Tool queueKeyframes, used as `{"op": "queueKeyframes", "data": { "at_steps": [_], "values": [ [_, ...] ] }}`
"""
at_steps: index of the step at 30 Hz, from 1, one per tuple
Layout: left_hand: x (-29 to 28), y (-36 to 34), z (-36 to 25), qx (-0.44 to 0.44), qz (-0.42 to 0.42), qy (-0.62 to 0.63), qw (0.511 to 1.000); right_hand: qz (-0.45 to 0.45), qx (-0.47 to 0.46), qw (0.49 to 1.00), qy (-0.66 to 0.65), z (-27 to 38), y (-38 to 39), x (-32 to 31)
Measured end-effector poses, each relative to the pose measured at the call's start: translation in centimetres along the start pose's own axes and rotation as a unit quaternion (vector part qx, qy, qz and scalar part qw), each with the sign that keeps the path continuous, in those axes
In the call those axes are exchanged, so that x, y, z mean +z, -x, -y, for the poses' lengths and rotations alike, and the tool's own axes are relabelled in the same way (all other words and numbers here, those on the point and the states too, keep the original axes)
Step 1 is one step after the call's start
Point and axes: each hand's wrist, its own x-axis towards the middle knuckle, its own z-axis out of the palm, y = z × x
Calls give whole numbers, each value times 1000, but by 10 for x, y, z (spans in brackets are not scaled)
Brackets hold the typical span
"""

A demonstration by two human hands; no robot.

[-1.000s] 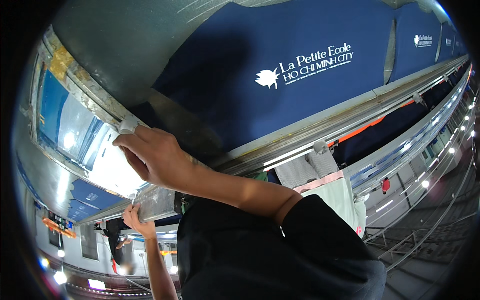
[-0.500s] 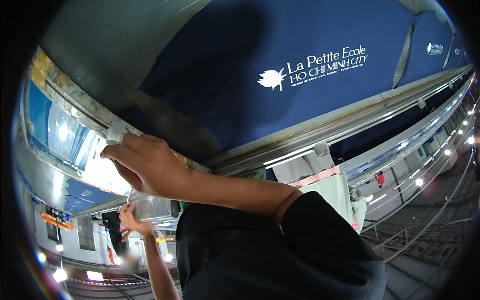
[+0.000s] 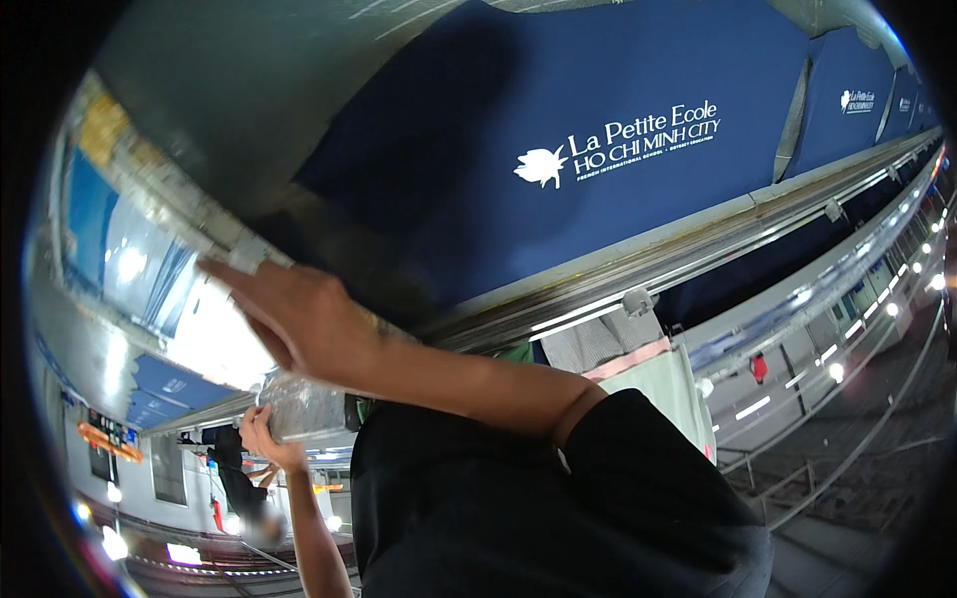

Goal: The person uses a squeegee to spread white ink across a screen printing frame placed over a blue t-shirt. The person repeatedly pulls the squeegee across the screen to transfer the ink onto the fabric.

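Here in the head view, the rectangular frame with worn, paint-stained rails (image 3: 150,179) sits at the left, a blue-and-white panel glaring inside it. The left hand (image 3: 267,439) has its grip closed on the greyish, clear-wrapped block (image 3: 309,407) at the frame's near end. And the right hand (image 3: 304,309), blurred, is at the upper rail; whether that grip is clenched, I can't tell. Up right, navy cloth pieces with white prints (image 3: 618,60) lie along the grey tabletop (image 3: 229,110).
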Motion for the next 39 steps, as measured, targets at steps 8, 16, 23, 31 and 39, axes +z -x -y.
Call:
{"op": "queueKeyframes", "data": {
  "at_steps": [8, 16, 23, 31, 39],
  "values": [
    [14, 7, -13, 25, -40, 9, 999, 27, 74, 997, 13, 1, -2, -8],
    [21, 41, -4, 97, -94, 2, 991, 64, 135, 985, 83, 9, -12, -7],
    [9, 46, 1, 125, -171, 64, 975, -77, 27, 985, 150, 7, 1, 19],
    [-20, -26, 33, 139, -207, 84, 965, -109, -66, 978, 164, 0, 5, 20],
    [-67, -178, 61, 119, -123, 122, 978, -37, -13, 940, 339, 12, -2, 1]
  ]
}}
